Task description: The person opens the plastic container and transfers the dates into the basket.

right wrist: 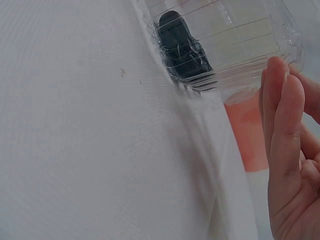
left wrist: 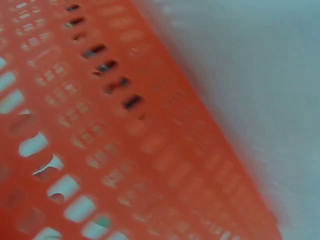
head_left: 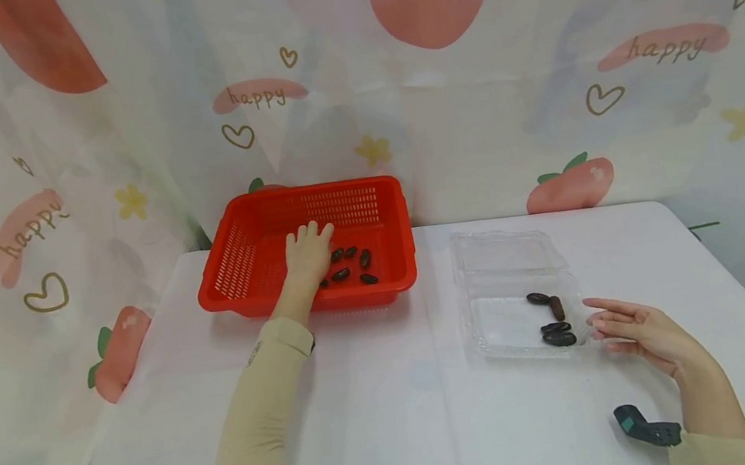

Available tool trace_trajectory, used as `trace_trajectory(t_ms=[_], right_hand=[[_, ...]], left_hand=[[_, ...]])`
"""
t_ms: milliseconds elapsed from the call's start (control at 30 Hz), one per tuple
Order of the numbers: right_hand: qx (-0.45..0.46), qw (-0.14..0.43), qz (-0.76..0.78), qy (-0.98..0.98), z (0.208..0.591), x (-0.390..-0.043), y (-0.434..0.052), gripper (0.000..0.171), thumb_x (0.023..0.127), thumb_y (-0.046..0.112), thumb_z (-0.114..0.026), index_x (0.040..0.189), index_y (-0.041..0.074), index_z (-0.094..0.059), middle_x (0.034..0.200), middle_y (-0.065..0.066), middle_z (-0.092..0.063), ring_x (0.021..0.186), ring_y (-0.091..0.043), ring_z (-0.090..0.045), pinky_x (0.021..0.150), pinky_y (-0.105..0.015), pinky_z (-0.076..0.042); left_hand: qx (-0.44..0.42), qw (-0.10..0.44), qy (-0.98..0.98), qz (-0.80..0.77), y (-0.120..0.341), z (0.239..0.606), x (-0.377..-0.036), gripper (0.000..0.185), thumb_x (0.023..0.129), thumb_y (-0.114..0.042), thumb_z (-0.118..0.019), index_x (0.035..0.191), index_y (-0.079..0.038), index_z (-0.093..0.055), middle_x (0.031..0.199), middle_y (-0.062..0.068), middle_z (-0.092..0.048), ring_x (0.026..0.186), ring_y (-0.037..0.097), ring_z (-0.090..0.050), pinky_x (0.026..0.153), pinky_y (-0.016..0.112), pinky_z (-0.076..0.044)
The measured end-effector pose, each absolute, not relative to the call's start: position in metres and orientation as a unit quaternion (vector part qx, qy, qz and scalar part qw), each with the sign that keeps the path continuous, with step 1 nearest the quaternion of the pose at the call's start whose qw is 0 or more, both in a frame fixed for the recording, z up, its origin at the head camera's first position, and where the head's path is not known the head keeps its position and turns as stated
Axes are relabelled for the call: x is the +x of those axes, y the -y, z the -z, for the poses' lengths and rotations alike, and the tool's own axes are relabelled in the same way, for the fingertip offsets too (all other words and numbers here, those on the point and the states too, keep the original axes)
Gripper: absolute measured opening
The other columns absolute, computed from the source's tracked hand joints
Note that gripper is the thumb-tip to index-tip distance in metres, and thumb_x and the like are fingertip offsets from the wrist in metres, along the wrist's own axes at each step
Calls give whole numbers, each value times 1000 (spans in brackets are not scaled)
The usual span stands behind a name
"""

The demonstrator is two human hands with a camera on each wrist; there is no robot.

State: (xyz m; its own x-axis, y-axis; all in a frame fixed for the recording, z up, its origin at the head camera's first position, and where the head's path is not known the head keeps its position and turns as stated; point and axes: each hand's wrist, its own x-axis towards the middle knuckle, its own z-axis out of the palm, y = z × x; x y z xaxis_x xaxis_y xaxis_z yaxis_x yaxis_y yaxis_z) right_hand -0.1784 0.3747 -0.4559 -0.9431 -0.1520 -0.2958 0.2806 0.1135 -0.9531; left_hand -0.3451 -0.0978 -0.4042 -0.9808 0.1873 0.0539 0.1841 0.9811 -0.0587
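Observation:
My left hand (head_left: 308, 256) is inside the red plastic basket (head_left: 228, 304), fingers extended, above the basket floor beside several dark, oval, date-like pieces (head_left: 365, 258). Its palm side is hidden in the head view, and the left wrist view shows mainly the basket's slotted wall (left wrist: 165, 165). On the right, a clear plastic clamshell box (head_left: 505, 325) lies with its lid folded back. Several dark date-like pieces (head_left: 558, 338) lie toward its right side. My right hand (head_left: 646, 334) is at the box's right edge, fingers loosely extended; in the right wrist view its fingers (right wrist: 287, 125) are close to the box wall.
A white cloth covers the table (head_left: 395, 416). Behind it hangs a patterned curtain (head_left: 497, 108), close to the basket's back rim. A dark wrist strap or device (head_left: 648, 427) sticks out beside my right wrist.

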Motion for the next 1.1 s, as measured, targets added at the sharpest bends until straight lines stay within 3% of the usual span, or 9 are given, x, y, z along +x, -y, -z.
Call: trace_trajectory(t_ms=[533,833,1100], right_hand=[[47,162,667,-725,459,-180,-376,33,91,9,-55,103,39,-63,91,11,-65,78,-8,-63,66,-24,-52],[45,162,671,-722,458,-179,-377,33,91,9,-55,103,38,-64,91,11,-65,78,-8,-64,66,-24,-52],[50,164,668,-724,458,-179,-376,32,91,10,-55,103,39,-63,92,11,-64,78,-8,-63,67,-24,-52]], left_hand=[[-208,175,962,-21,13,378,-313,30,94,-31,-48,123,-23,-46,113,4,-48,99,21,-46,80,34,-38],[-269,164,947,-55,-38,374,-288,32,94,-35,-48,125,-27,-46,114,-2,-49,102,16,-47,79,29,-38],[-314,132,938,-62,-76,393,-268,31,95,-37,-44,125,-31,-42,118,-4,-46,106,14,-45,83,29,-38]])
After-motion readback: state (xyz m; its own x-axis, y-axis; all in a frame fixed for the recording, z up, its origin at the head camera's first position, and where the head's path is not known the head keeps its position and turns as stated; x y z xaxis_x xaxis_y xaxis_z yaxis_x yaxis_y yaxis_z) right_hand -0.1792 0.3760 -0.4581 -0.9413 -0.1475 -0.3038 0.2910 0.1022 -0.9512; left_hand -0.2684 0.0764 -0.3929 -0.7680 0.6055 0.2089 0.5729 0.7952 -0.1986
